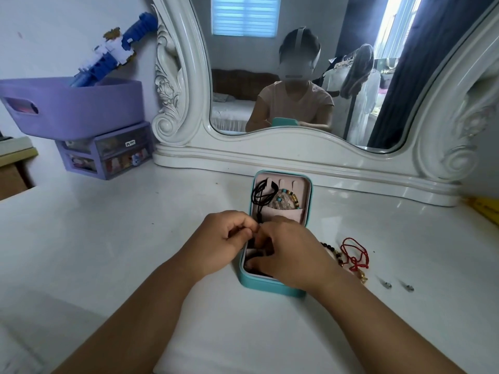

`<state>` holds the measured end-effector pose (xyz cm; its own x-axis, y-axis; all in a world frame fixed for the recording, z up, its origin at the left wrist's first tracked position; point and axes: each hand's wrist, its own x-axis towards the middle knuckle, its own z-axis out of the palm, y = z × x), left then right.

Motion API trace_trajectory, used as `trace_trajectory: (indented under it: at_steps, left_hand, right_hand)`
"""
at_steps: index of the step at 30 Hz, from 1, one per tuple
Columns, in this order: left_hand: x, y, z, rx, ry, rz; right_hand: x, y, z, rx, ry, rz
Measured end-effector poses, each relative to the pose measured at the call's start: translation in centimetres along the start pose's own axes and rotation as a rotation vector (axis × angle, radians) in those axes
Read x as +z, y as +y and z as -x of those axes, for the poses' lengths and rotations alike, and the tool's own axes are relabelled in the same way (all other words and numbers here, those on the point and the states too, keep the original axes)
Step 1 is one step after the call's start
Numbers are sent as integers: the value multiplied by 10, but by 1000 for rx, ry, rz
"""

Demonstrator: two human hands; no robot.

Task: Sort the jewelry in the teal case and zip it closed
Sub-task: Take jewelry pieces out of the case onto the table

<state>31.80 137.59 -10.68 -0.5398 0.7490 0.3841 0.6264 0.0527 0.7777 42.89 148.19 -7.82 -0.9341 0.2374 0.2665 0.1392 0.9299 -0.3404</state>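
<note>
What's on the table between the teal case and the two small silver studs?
In the head view, a dark bead bracelet and a red cord lie between the teal case and the silver studs, right of the right hand.

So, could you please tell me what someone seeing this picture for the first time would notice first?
Probably the open teal zip-up jewelry case on the white dressing table, with the left hand and right hand meeting over its near half. Its raised lid holds a black cord necklace and a colourful beaded bracelet. Behind it stands a large ornate white-framed mirror.
</note>
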Motion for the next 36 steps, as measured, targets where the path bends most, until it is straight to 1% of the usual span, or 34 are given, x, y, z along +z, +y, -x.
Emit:
trace_trajectory:
  at_steps: [2,7,13,18,22,25,27,28,31,36]
  left_hand:
    - [0,0,0,5,-2,3]
    - [0,-1,1,-20,-3,15]
    - [0,2,1,27,-26,-32]
    - [0,4,3,34,-97,-24]
    - [0,1,3,33,-88,-41]
    - [0,5,2,78,-19,-52]
    - [0,12,0,107,32,9]
    - [1,18,-1,116,31,53]
    - [11,34,-2,99,-60,167]
    - [37,53,-7,143,-140,177]
  right_hand:
    - [2,3,0,12,21,-99]
    - [0,8,1,-9,55,-194]
    - [-7,13,3,38,106,-344]
    - [-22,7,4,156,214,-772]
    - [-42,2,4,124,248,-1065]
    - [-52,2,6,109,269,-1114]
    - [-57,3,8,106,276,-1124]
    - [-59,5,9,103,278,-1132]
    - [-65,9,12,85,278,-1143]
    - [-76,26,23,94,272,-1157]
